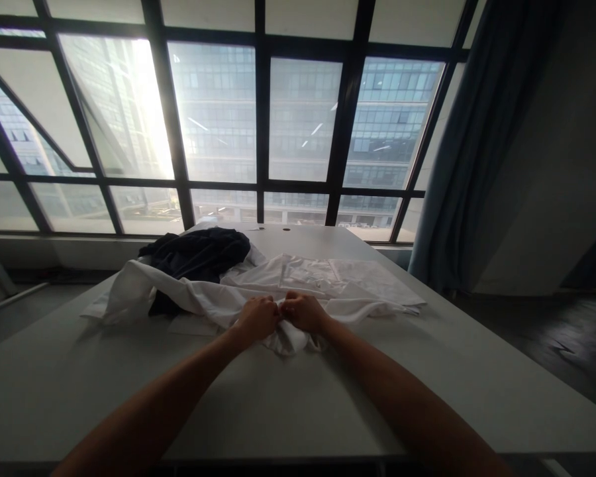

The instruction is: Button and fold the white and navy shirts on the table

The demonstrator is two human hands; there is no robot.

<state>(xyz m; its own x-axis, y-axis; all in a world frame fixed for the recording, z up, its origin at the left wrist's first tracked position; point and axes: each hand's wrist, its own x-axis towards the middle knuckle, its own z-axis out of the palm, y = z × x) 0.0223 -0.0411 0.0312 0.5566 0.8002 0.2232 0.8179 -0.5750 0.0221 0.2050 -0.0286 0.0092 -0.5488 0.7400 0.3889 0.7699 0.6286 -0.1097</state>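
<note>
A white garment (328, 285) lies spread and crumpled across the middle of a grey table (104, 391). My left hand (258, 318) and my right hand (302, 311) sit side by side at its near edge, both closed in fists on a bunched fold of the white cloth. The knuckles nearly touch. A dark navy garment (198, 255) is heaped on the white cloth at the back left. Part of the bunched fabric hangs below my hands, hidden in shadow.
A tall window wall with black frames (261, 132) stands behind the table. A dark curtain (477, 146) hangs at the right. The table's right edge (501, 338) drops to a dark floor.
</note>
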